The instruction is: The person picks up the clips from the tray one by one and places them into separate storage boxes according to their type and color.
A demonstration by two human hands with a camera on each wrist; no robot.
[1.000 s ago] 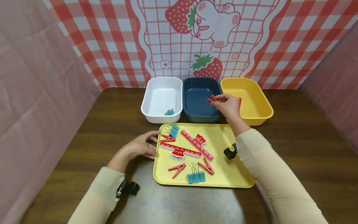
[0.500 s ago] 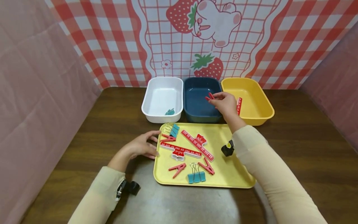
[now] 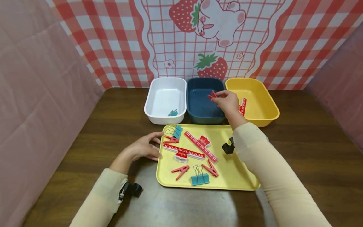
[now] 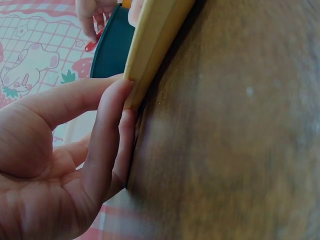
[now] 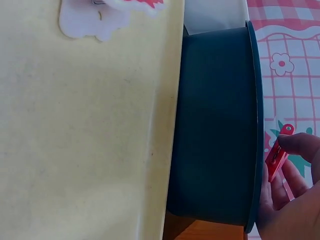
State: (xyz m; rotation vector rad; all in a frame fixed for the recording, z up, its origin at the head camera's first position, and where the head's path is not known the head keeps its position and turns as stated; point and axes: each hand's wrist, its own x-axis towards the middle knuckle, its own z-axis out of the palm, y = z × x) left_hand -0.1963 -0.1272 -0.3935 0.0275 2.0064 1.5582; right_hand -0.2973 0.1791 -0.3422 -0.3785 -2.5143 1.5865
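Observation:
My right hand is over the blue bin, pinching a red clothespin between thumb and fingers. In the right wrist view the clothespin shows just beyond the bin's rim. My left hand rests its fingertips against the left edge of the yellow tray; the left wrist view shows them at the tray's rim. On the tray lie red clothespins, teal binder clips and two long red clips with a piano-key pattern.
To the left of the blue bin stands a white bin with a teal clip inside. A yellow bin on the right holds a red piano-key clip. A checked cloth hangs behind the bins.
My right hand has shifted slightly left and farther back over the blue bin with the clothespin, showing more of the clip in the yellow bin. My left hand stays at the tray's edge.

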